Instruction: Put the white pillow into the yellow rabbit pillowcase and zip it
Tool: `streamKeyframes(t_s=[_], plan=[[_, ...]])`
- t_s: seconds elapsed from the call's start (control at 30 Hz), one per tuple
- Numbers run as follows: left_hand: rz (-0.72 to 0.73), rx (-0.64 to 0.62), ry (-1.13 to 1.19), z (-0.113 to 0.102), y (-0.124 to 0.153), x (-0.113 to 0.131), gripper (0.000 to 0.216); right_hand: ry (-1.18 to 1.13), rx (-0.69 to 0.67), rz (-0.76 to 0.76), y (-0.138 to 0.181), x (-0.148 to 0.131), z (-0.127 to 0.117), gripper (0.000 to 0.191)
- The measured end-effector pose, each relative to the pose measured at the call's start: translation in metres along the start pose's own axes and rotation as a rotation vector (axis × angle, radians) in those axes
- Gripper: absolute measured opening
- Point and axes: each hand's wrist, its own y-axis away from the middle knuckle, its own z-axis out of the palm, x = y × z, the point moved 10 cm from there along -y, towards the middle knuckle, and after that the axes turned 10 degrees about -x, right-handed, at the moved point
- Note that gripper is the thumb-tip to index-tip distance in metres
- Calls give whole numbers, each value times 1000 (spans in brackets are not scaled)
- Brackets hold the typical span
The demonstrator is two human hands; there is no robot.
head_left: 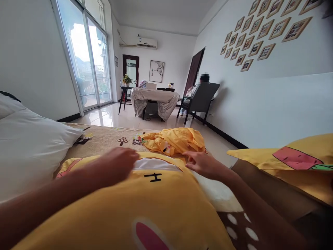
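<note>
A yellow pillowcase (125, 208) with a black letter H and a pink shape lies closest to me. White pillow fabric (156, 164) shows through the opening at its far end. At the left of that opening my left hand (122, 160) is closed on the pillowcase edge; motion blurs it somewhat. My right hand (201, 164) pinches the edge at the right end of the opening between thumb and fingers. Just beyond the opening, a crumpled yellow cloth (179, 139) lies in a heap.
Beneath is a bed with a beige patterned blanket (109, 133). A white pillow (33, 139) is at the left and a yellow pillow with a carrot print (296, 156) at the right. Farther off are a covered table (156, 95) and a person seated in a dark chair (205, 97).
</note>
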Motion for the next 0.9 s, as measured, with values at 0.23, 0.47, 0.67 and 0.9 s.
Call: streamKeyframes(t_s=[0.23,0.47,0.67,0.9], plan=[[274,-52,-8,65,-71,127,40,221,-170,32,-35,-63,33,36],[47,-96,500,134,-47,106,34,14,165,100,-15,-34,65,39],[30,-136,515,119,-55,104,49,161,237,142,-18,-33,54,34],[82,-155,309,109,-65,105,43,29,464,210,-13,-17,40,37]])
